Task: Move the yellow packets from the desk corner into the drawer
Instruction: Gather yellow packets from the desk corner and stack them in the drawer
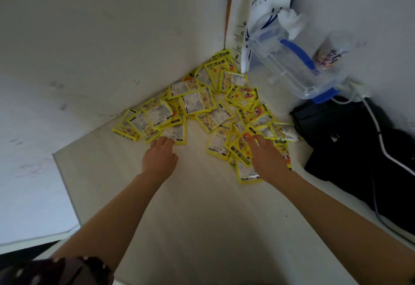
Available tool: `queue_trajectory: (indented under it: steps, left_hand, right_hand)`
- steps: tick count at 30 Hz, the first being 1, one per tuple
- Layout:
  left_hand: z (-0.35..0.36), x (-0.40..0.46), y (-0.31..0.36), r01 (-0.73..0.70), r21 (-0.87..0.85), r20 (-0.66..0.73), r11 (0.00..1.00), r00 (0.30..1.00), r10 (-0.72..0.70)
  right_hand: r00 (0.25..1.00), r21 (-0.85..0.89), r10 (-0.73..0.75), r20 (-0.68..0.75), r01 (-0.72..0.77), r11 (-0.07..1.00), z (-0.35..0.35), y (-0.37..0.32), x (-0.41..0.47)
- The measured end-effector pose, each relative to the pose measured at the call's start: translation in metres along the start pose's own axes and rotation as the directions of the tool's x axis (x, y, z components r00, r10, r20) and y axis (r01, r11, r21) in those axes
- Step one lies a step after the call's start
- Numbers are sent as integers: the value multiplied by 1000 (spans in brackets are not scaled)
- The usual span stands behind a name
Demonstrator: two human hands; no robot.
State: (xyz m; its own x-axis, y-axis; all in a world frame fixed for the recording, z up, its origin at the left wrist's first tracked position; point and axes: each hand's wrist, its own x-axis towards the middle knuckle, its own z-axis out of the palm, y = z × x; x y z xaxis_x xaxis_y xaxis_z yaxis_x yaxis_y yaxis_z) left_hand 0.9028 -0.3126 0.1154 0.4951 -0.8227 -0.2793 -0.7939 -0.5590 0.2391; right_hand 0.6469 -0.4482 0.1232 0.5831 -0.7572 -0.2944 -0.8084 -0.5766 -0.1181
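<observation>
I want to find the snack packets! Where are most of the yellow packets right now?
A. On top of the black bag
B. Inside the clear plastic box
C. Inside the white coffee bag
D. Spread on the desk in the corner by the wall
D: the yellow packets lie scattered on the desk in the corner, with the left hand and right hand reaching onto them.

**Tally on the worktop**

Roughly thirty yellow packets (197, 102) are lying heaped in the corner; overlaps are hiding the exact number. Two hands (160, 157) are reaching in. One white paper bag (253, 15), one clear lidded box (292, 69), one cup (332, 51) and one black bag (350, 141) are sitting nearby.
</observation>
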Motion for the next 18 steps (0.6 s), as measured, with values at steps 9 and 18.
queue_trajectory:
  steps: [9,18]
  left_hand:
    - [21,26,1,-8,86,122,996,993,-2]
    - [44,-8,-3,-78,79,-37,994,996,81]
  right_hand:
    - [986,-145,-150,68,158,977,-14,-1,34]
    - [961,-245,-247,123,270,931,-8,7,54]
